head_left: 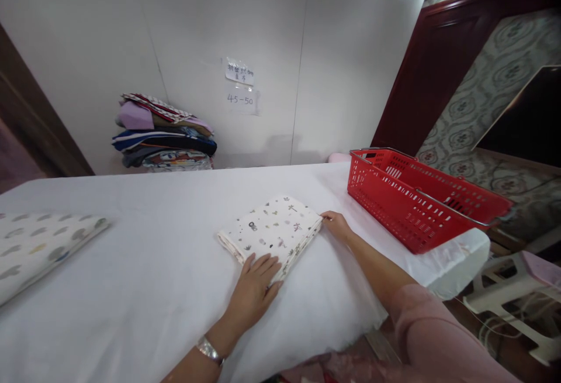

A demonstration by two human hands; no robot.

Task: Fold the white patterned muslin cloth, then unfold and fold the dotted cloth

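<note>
Lying between the back and front edges of the bench [149, 278], a folded cloth [269, 226]; left hand [253, 290] resting open on its near corner, right hand [338, 226] pinching its right corner.

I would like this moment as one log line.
left hand: palm-down on folded cloth; right hand: at cloth's right corner; red basket: on table, right side

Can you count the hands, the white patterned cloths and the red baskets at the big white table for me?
Hands: 2 (left hand, right hand)
White patterned cloths: 2 (middle cloth, left-edge cloth)
Red baskets: 1 (red basket)
Total: 5
</note>
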